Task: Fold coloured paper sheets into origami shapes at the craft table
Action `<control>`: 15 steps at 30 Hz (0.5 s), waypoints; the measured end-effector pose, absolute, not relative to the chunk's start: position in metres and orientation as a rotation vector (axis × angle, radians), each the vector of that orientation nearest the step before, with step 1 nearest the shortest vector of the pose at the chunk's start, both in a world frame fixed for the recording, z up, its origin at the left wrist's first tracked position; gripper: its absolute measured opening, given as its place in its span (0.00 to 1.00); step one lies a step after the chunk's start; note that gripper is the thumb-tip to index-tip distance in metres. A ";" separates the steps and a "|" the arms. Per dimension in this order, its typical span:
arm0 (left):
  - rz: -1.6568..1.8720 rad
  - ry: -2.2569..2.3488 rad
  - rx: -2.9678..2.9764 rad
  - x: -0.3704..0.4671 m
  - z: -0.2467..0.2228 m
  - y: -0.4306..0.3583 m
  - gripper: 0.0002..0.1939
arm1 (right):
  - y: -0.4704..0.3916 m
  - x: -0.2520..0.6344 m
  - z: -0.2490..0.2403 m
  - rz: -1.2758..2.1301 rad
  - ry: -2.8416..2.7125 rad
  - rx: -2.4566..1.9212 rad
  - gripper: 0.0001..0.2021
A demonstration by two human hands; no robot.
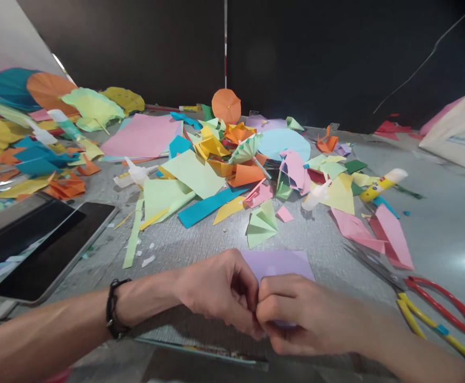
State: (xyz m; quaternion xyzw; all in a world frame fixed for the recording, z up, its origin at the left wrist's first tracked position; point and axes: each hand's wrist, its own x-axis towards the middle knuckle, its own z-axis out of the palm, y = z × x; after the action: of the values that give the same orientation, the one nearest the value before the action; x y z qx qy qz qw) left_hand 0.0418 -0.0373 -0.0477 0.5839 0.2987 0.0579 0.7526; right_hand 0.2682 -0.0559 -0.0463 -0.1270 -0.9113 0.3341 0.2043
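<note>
A sheet of purple paper [282,263] lies on the grey table near its front edge, partly hidden under my hands. My left hand [224,292] is closed on the paper's near edge, fingertips curled in. Right against it, my right hand [300,314] pinches the same edge, and a bit of purple shows below its fingers. The knuckles of both hands touch. To the right lie scissors [400,282] with one red and one yellow handle, blades partly apart. A folded pale green paper [262,226] rests just beyond the purple sheet.
Paper scraps and folded pieces spread across the table's middle and back, with a pink sheet stack [144,133] among them. A yellow glue stick [384,184] lies at right, a white glue bottle [136,173] left of centre. A phone [57,250] lies at left; a white bag [458,130] stands far right.
</note>
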 end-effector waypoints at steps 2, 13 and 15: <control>0.111 0.653 1.260 0.041 -0.048 -0.037 0.16 | -0.056 0.268 -0.047 1.036 -2.490 -0.369 0.09; 0.121 0.652 1.240 0.040 -0.047 -0.035 0.17 | -0.058 0.271 -0.043 1.188 -2.421 -0.521 0.05; 0.126 0.649 1.232 0.040 -0.047 -0.035 0.17 | -0.059 0.272 -0.043 1.189 -2.396 -0.530 0.06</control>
State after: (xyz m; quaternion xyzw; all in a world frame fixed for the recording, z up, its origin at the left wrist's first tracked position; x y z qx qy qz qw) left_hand 0.0402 -0.0348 -0.0473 0.5670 0.2986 0.0579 0.7655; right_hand 0.2715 -0.0585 -0.0426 -0.1901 -0.8599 0.4268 0.2057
